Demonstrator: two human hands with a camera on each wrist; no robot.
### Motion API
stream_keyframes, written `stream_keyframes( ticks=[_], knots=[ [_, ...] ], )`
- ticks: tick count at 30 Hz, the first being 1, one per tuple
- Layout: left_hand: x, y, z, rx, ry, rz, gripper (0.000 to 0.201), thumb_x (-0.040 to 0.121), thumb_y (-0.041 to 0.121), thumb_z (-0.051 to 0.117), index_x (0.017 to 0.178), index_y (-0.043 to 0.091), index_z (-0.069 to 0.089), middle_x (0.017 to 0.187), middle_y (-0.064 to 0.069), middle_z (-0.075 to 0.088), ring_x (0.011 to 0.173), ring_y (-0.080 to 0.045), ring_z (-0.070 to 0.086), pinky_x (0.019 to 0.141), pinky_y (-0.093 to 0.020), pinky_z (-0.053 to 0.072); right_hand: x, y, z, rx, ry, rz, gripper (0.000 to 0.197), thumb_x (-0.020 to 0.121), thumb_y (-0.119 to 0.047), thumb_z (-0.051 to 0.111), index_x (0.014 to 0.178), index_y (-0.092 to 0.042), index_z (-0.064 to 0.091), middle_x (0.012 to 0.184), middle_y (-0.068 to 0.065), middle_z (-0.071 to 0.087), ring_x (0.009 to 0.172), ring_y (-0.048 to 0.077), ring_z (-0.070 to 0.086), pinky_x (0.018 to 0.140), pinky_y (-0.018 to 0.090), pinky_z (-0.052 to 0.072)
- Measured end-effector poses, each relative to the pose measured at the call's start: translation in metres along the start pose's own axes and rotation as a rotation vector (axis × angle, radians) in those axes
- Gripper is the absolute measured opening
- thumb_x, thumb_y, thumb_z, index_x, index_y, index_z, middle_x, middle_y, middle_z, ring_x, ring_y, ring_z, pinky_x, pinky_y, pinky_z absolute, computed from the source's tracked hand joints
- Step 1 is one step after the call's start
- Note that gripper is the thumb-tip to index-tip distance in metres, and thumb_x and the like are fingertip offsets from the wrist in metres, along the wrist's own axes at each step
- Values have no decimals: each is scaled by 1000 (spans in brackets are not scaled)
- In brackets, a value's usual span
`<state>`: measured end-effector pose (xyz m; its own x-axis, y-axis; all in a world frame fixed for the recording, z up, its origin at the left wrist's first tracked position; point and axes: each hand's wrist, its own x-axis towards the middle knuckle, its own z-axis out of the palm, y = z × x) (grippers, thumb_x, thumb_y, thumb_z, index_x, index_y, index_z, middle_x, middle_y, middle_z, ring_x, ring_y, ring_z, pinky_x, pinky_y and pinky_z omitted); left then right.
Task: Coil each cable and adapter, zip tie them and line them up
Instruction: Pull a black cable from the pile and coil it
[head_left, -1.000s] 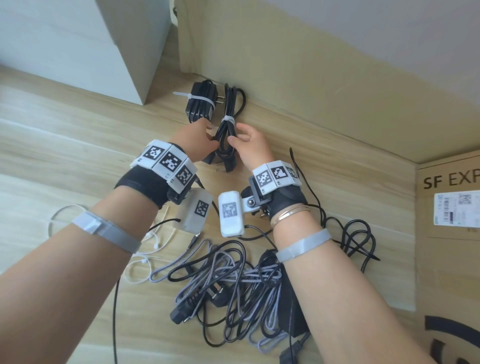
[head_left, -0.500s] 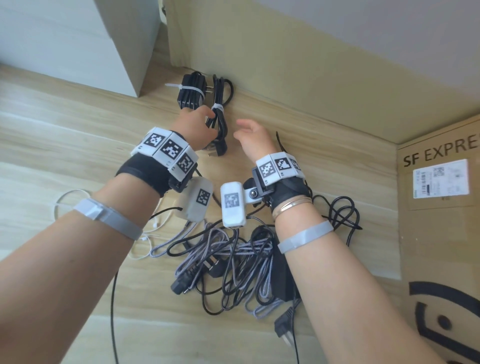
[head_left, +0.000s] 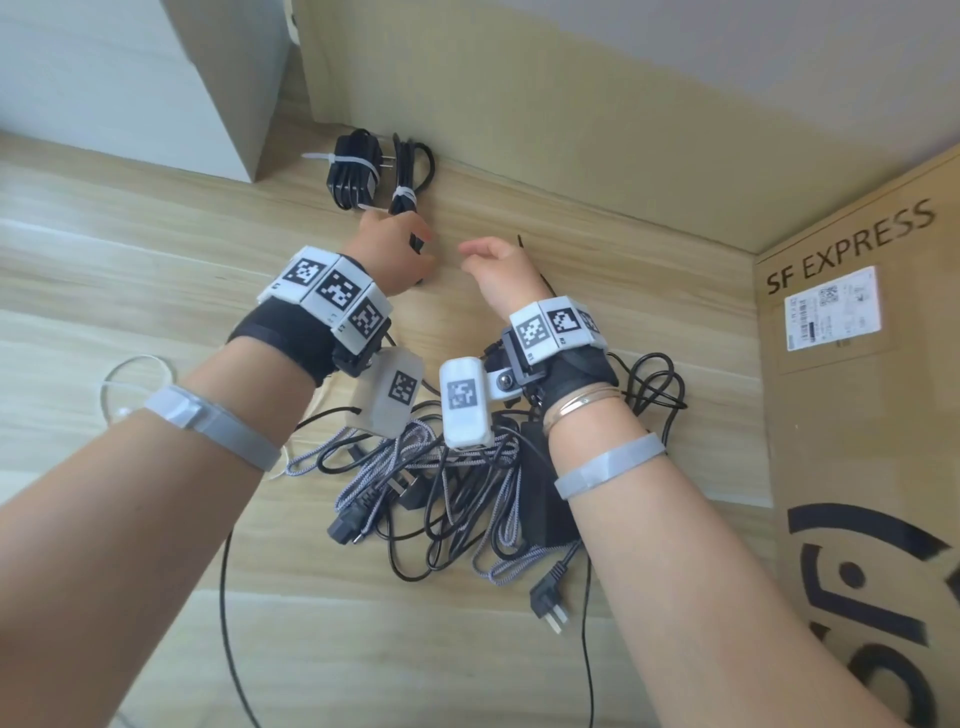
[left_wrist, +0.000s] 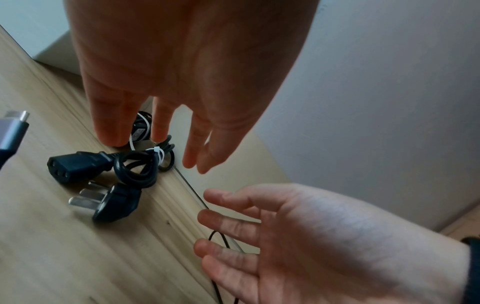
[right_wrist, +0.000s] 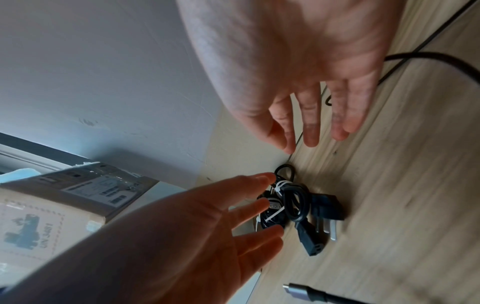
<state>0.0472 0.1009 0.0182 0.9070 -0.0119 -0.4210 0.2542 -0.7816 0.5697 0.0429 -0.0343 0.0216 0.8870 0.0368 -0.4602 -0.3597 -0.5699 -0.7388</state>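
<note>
1. Both my hands are empty and slack: my left hand (head_left: 395, 249) hovers with straight fingers just over the tied power cord (left_wrist: 135, 164), and my right hand (head_left: 498, 270) hangs relaxed beside it, so neither grip holds anything.
2. The cord lies against the wall, just beside the tied adapter (head_left: 350, 169), on the wooden floor (head_left: 130, 249).
3. To finish this step well, I would nudge the cord parallel to the adapter, plugs facing one way.
4. Next I would likely turn to the tangled pile (head_left: 447, 493) behind my wrists.
5. My forearms hide part of that pile, so I cannot count its cables or spot spare zip ties.
</note>
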Motion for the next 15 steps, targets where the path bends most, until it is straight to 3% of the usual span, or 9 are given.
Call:
stream_keyframes(
  ticks=[2,6,8,12,15],
  knots=[
    [-4,3,1,15,-14,5,39,90,21,50,129,16,48,138,-16,35,107,-31,52,84,-29,38,-4,2,-2,-3,-2,-3,29,92,-11,47,117,-16,61,125,-2,59,107,12,52,79,17,31],
    [-12,9,4,39,-61,0,37,90,23,50,127,19,49,133,-15,43,103,-32,54,79,-32,40,-12,9,-5,-8,-12,-7,29,93,-11,47,117,-16,62,126,-2,58,106,11,52,79,17,32],
    [-17,10,7,57,-82,7,37,91,23,50,128,20,49,133,-15,45,106,-32,54,81,-33,42,-17,14,-6,-18,-22,-8,29,93,-12,46,118,-17,61,125,-1,59,102,11,53,78,18,35],
    [-27,12,15,94,-94,26,37,92,24,49,128,19,49,136,-11,46,115,-26,52,90,-32,40,-23,24,-8,-41,-33,2,28,93,-14,46,116,-20,62,107,-4,59,73,4,50,62,12,37],
    [-32,12,20,85,-107,46,35,93,23,49,128,17,50,134,-8,49,118,-24,50,87,-29,38,-25,33,-9,-47,-46,20,28,94,-14,46,116,-19,62,97,-9,55,80,5,49,65,16,38]
  ],
)
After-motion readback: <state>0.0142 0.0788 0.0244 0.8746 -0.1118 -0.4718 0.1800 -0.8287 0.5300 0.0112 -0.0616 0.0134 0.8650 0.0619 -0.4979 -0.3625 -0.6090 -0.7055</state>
